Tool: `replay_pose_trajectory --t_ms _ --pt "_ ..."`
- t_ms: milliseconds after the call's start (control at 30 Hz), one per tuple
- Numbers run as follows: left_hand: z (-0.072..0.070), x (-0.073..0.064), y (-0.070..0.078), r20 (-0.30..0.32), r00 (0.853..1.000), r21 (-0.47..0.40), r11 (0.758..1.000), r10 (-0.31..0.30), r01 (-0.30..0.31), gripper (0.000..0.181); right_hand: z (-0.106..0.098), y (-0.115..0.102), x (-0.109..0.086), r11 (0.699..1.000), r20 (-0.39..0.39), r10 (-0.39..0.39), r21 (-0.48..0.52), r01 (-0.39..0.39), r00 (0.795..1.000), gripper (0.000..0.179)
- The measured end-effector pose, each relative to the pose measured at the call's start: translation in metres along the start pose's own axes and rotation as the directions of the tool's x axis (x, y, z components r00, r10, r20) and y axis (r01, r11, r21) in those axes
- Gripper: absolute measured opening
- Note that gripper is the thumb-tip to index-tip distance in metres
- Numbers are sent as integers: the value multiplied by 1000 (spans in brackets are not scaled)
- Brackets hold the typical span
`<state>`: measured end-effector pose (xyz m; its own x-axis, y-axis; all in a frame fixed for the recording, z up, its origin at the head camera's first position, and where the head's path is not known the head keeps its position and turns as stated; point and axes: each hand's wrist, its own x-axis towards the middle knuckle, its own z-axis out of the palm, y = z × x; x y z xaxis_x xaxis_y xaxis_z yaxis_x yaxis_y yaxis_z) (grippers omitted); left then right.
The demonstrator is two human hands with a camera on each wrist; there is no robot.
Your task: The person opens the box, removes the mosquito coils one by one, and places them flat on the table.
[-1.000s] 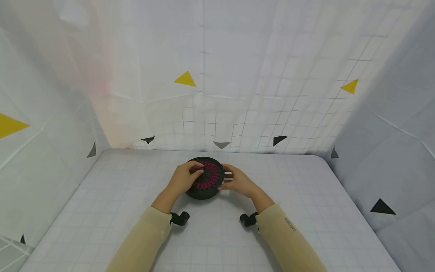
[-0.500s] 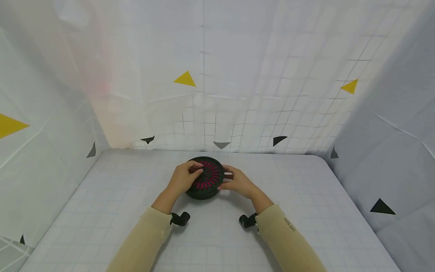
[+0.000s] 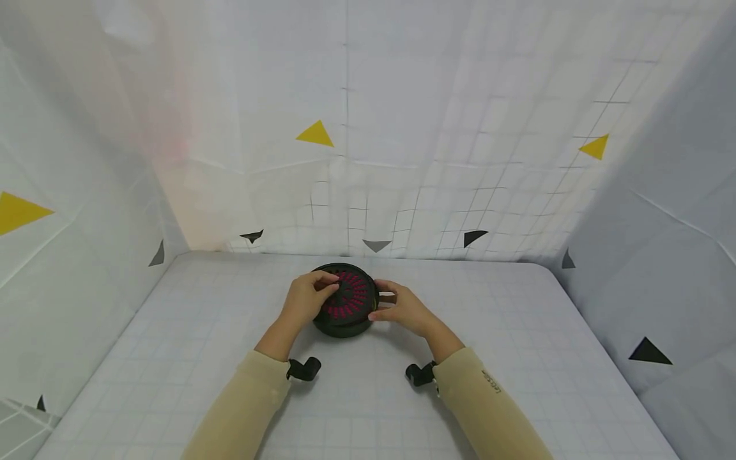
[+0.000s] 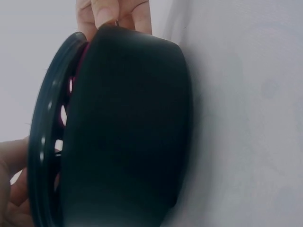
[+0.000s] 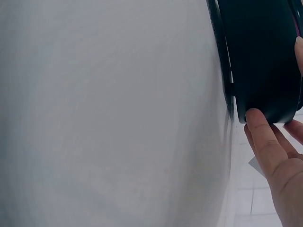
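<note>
A round, dark box stands on the table in the head view, made of a deep base (image 3: pixel 342 330) and a lid (image 3: pixel 359 291) patterned with rings of pink slots. At the lid's middle, my left hand (image 3: pixel 303 299) pinches something small that the fingers hide. Light shows through a gap between the lid (image 4: pixel 45 118) and the base (image 4: pixel 128 123) in the left wrist view, so the lid sits raised and tilted. My right hand (image 3: pixel 405 308) holds the base's right side, thumb in front and fingers behind. Fingertips of the right hand (image 5: pixel 274 161) touch the base wall (image 5: pixel 265 61).
The white table (image 3: pixel 356 409) carries a faint grid. Behind it hangs a white sheet (image 3: pixel 391 115) with yellow and dark triangles, and similar sheets flank both sides. A black wrist camera (image 3: pixel 305 369) projects from the left sleeve, another black camera (image 3: pixel 420 374) from the right.
The lid has lifted off the base's rim and shifted slightly left and up, along with my left hand. My right hand stays at the base's side.
</note>
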<state>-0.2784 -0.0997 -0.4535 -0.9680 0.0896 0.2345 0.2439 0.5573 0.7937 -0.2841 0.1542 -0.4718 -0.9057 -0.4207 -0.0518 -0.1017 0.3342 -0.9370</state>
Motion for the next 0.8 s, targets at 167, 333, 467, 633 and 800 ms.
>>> replay_pose_trajectory --t_ms 167,333,467,633,800 --pt "-3 -1 -1 -13 1000 -30 1000 -3 3 17 1 -1 0 1000 -4 11 5 -11 1000 89" --pt "-6 -2 -2 -20 999 -53 998 -25 24 17 1 0 0 1000 -17 18 22 -18 1000 86" --pt "-8 -3 -4 -47 998 -50 998 -51 49 16 1 0 -1 1000 -16 14 29 -13 1000 86" --pt "-13 -4 -4 -82 994 -53 997 -67 63 17 1 -1 -2 999 -18 23 24 -22 1000 87" --pt "-18 -6 -7 -94 992 -62 995 -88 82 17 2 -1 -3 999 -19 33 21 -32 999 87"
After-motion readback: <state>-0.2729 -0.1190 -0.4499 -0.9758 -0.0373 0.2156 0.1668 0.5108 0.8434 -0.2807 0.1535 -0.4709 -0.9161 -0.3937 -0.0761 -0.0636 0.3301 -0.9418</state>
